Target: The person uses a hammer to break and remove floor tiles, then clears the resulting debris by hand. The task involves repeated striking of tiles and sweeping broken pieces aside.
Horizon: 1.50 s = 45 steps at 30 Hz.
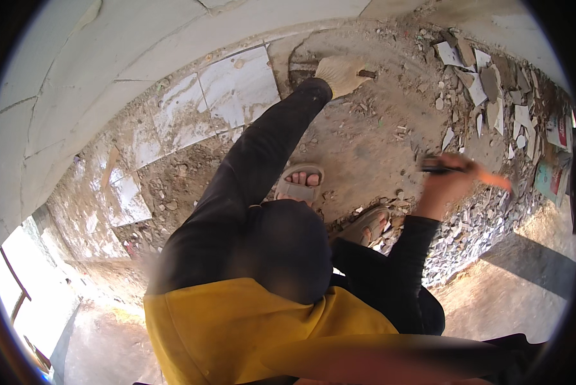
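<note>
My left hand (342, 76), in a cream knitted glove, reaches far forward, low over the dusty floor. It is closed round what looks like a chisel (367, 74); only a short dark end shows beyond the glove, the rest is hidden. To the right, my bare right hand (450, 183) is raised and smeared by motion. It grips a hammer (493, 179) by its black and orange handle; the head end is too blurred to make out. White marbled floor tiles (238, 86), dusty and partly broken, lie left of my gloved hand.
Broken tile pieces (487, 90) are heaped at the far right, with small rubble (467, 240) below. A tiled wall (76, 96) curves along the far left. My sandalled feet (301, 181) rest on the dirt between my arms. Torn printed cardboard (550, 179) lies at the right.
</note>
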Each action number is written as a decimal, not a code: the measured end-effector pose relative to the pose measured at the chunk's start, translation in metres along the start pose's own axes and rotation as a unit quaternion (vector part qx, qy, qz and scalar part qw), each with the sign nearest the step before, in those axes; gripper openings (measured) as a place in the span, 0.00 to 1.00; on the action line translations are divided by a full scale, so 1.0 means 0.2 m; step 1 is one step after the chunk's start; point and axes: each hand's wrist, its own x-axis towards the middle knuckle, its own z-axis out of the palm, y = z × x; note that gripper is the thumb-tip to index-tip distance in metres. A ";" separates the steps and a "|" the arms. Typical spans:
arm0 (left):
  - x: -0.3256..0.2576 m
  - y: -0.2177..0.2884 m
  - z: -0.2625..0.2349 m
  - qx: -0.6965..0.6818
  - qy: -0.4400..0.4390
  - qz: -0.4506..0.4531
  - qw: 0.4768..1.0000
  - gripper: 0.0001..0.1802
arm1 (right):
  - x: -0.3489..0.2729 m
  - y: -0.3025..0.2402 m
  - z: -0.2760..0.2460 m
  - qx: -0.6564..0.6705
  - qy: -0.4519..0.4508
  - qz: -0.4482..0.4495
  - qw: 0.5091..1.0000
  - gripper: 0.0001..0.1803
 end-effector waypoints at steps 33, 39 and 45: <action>0.01 -0.02 0.05 0.021 -0.038 0.000 0.999 0.21 | 0.18 -0.27 -0.14 0.037 0.051 -0.020 0.998 0.22; -0.02 -0.06 0.04 0.060 -0.026 0.004 0.998 0.22 | -0.33 0.44 -0.02 -0.167 -0.237 0.359 0.887 0.20; -0.03 -0.15 0.05 0.042 -0.032 0.013 0.999 0.22 | 0.06 0.28 -0.26 -0.116 -0.298 0.291 0.902 0.19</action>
